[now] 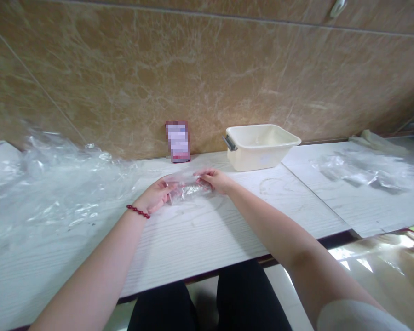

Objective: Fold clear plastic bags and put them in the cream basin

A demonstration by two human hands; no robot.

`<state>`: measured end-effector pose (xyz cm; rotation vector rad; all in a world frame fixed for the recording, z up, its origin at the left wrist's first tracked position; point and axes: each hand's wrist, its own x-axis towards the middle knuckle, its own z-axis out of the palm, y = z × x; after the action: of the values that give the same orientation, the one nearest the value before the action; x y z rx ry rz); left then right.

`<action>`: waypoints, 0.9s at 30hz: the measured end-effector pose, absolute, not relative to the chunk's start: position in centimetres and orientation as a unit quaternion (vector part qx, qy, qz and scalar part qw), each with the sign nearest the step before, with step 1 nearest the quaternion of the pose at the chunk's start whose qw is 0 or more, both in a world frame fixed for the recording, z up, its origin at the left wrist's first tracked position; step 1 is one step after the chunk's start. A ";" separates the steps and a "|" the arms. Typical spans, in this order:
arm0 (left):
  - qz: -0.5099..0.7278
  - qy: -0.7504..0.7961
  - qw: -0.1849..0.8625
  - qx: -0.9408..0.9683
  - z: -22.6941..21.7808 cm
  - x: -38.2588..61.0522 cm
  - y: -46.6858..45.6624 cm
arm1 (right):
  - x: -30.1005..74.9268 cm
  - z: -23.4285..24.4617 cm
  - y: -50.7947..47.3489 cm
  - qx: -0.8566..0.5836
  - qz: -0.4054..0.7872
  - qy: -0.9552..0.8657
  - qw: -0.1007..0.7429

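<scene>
A small transparent plastic bag lies gathered on the white wood-grain table, just in front of me. My left hand, with a red bead bracelet on its wrist, pinches the bag's left side. My right hand holds its right side with the fingers curled over the film. The plastic sags between my hands and rests close to the tabletop. Part of it is hidden by my fingers.
A large heap of crumpled transparent plastic film covers the table's left side. A cream plastic tub with a grey handle and a pixelated card stand against the marble wall. More plastic bags lie at right.
</scene>
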<state>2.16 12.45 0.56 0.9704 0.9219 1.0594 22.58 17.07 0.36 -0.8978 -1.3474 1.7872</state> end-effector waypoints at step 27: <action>0.527 0.476 0.572 0.410 0.4 2.9 12.0 | 22.2 1.2 16.7 -0.389 0.610 -0.532 0.439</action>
<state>2.88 11.98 0.45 0.9622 1.1166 1.2362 22.22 16.71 1.20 -0.9674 -1.3219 1.5159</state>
